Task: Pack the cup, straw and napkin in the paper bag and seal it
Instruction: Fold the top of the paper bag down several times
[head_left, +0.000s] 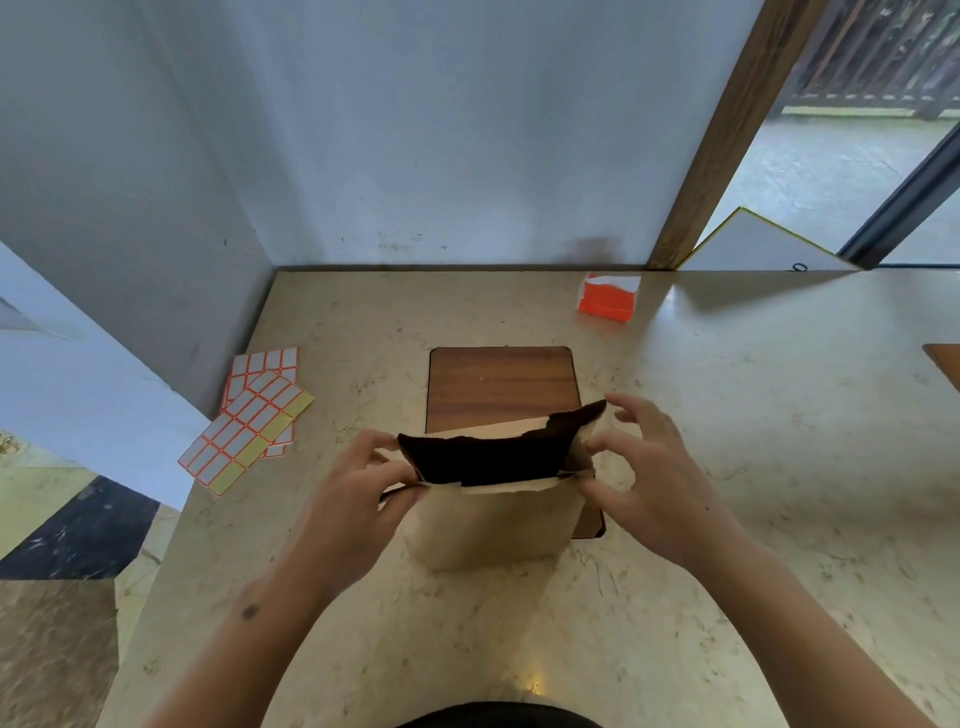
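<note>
At the counter's middle: a paper bag (488, 525) stands upright on the pale marble counter (727, 441), its near side facing the camera and its base overlapping the near edge of a wooden board (501, 384).
Bag mouth: held open, the rim torn and uneven; the inside reads as plain black, so I cannot tell what, if anything, is in it.
Left hand (358, 499): pinches the bag's left rim between thumb and curled fingers, at the near left corner of the mouth.
Right hand (644, 467): thumb and forefinger pinch the right rim at its near corner, while the other fingers are spread and lifted clear of the paper.
Cup, straw, napkin: none can be made out on the counter or in the dark mouth.
Wooden board: lies flat behind and under the bag, rounded corners, its far half bare.
Label sheets (249, 421): several white sheets with orange borders, overlapping, well to the left of the bag near the counter's left edge.
Orange and white packet (609, 297): stands far right of the board, close to the wall (415, 130), well apart from the bag.
Further wooden piece (945, 364): only a corner shows at the right edge.
Obstruction: the bag's raised far rim hides part of the board.
</note>
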